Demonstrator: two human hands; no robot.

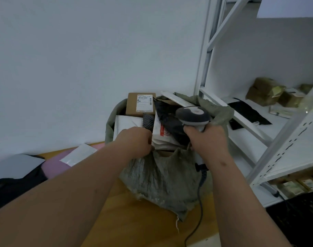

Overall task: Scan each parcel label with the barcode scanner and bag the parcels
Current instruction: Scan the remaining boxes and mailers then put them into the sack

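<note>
On the wooden floor (pixel 130 220), the left hand (pixel 136 141) grips the sack (pixel 161 175) rim, the right hand (pixel 208 139) clasps the scanner (pixel 193 114); its cable (pixel 199 202) may snag the sack's rim.

A wooden floor (pixel 134 220) carries the grey-green sack (pixel 161 179) and white mailer (pixel 79 154).

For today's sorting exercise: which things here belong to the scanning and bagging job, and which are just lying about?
Part of the job:
scanner
sack
labelled box
white mailer
left hand
right hand

Lying about:
shelf rack
pink mat
black crate
</note>
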